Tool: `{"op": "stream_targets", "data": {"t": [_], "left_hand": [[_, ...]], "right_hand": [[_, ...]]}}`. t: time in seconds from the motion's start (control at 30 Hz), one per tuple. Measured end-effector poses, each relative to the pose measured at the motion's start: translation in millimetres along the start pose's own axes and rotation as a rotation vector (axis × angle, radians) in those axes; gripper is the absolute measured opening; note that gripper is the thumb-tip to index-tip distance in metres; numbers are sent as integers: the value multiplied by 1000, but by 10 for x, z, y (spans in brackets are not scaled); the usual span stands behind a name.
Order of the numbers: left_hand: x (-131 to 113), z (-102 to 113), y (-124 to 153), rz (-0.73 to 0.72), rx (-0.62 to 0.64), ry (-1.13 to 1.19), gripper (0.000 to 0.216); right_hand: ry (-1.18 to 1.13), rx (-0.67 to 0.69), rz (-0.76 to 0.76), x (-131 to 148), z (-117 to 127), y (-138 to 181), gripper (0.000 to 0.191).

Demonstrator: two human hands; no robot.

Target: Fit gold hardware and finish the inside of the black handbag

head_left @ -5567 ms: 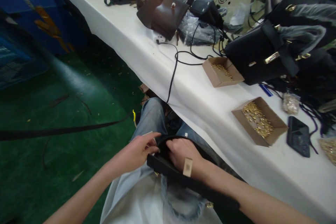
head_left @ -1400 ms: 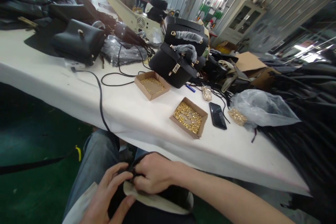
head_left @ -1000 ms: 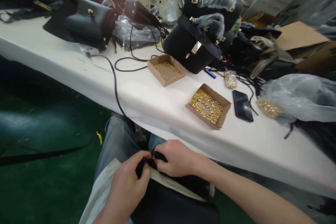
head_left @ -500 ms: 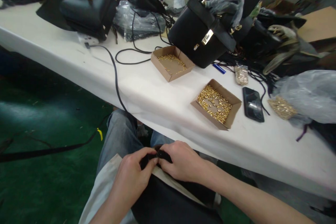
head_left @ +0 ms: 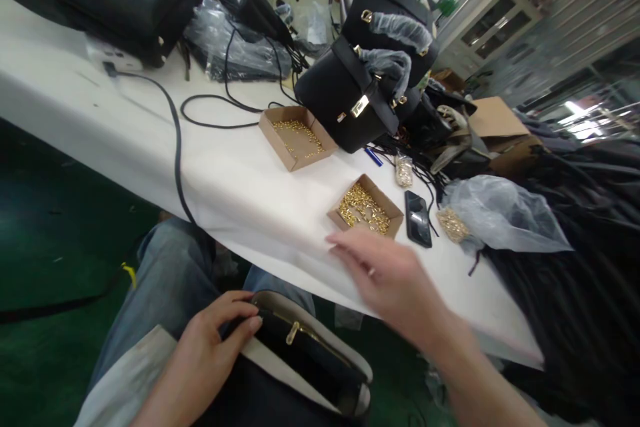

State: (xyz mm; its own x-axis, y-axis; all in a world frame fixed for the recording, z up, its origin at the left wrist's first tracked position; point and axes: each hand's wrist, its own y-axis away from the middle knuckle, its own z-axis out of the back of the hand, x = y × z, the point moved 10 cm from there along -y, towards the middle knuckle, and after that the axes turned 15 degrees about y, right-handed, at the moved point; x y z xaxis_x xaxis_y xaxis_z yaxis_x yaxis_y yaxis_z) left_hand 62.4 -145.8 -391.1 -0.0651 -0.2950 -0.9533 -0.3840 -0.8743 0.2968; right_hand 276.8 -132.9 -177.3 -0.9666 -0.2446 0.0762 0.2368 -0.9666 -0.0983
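Note:
On my lap lies a black bag (head_left: 273,390) with pale edges, its mouth spread apart. A gold zipper pull (head_left: 293,332) shows inside it. My left hand (head_left: 213,340) pinches the bag's rim at the left end of the opening, thumb on one side and fingers on the other. Blurred by motion, my right hand (head_left: 393,273) is over the table's front edge with fingers stretched out. Nothing can be made out in it. Just beyond its fingers is a small cardboard box (head_left: 386,199) holding many small gold metal pieces (head_left: 363,203).
A second cardboard box (head_left: 277,147) with fewer gold pieces sits farther back on the white table (head_left: 225,173). Black handbags (head_left: 345,93) stand behind it. To the right are a phone (head_left: 418,219) and a clear plastic bag (head_left: 505,210). A black cord (head_left: 177,147) hangs over the edge.
My right hand has left the bag's rim and moved up and right toward the nearer box. The bag's mouth now shows wider, while my left hand stays on it. The view has shifted.

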Motion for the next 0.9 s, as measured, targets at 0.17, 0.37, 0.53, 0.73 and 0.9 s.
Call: {"op": "stream_targets", "data": {"t": [0.17, 0.37, 0.53, 0.73, 0.9], "left_hand": [[-40, -41, -51, 20, 31, 14, 32], [-62, -78, -48, 8, 64, 23, 33], [-116, -79, -32, 8, 86, 34, 32], [-168, -126, -66, -4, 100, 98, 28], [-134, -122, -76, 1, 83, 125, 22]], "right_hand": [[257, 54, -333, -1266, 205, -143, 22], [140, 100, -297, -1391, -184, -232, 23], [131, 96, -278, -1400, -277, -252, 21], [234, 72, -258, -1433, -250, -254, 22], [73, -200, -315, -1121, 268, -62, 15]]}}
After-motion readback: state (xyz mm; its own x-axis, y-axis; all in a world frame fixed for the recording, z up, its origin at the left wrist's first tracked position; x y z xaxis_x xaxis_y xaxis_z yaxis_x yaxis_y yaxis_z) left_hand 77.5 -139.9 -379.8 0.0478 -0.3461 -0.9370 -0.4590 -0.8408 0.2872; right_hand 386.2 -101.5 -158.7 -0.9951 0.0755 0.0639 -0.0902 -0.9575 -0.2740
